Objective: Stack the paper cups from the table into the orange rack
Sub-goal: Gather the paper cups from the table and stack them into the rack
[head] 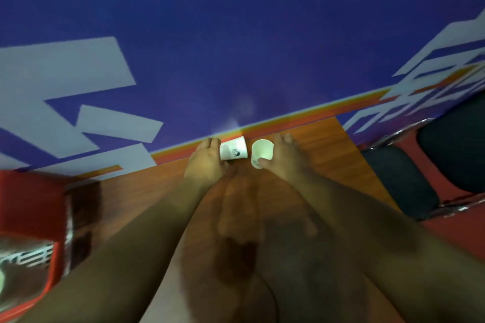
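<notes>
Two white paper cups are at the far edge of the wooden table (341, 155), close to the blue wall. My left hand (206, 162) grips a printed cup (233, 149) that lies tilted on its side, its mouth towards my palm. My right hand (284, 157) holds the second cup (262, 152), thumb on its near side, with the open mouth facing me. The two cups are a small gap apart. The orange rack (31, 207) stands at the left edge of the view, only partly visible and blurred.
A blue wall with pale grey shapes and an orange stripe runs right behind the table. A dark chair (404, 183) with a chrome frame stands to the right of the table on a red floor.
</notes>
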